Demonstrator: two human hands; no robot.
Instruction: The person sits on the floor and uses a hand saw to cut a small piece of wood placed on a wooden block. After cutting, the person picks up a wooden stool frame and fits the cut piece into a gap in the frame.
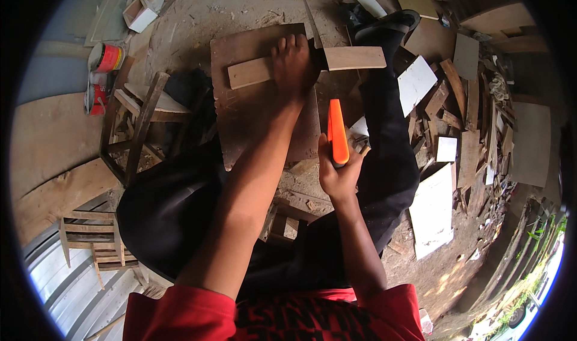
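My left hand (294, 61) lies across a thin wooden strip (356, 58), its fingers bent over the far edge and holding it down. Under the strip is a brown board (264, 121). A hole shows near each end of the strip. My right hand (341, 176) is closed round the orange handle of a handsaw (338, 133), nearer to me and right of the board. Its narrow blade appears almost edge-on beyond the strip, just right of my left hand. Where blade and strip meet is dark and hard to make out.
Wood offcuts (469, 143) and white panels (433, 212) litter the floor at right. Wooden frames (144, 121) and red cans (108, 58) stand at left. My black-trousered legs (384, 155) flank the board, with a shoe (390, 25) at the far right.
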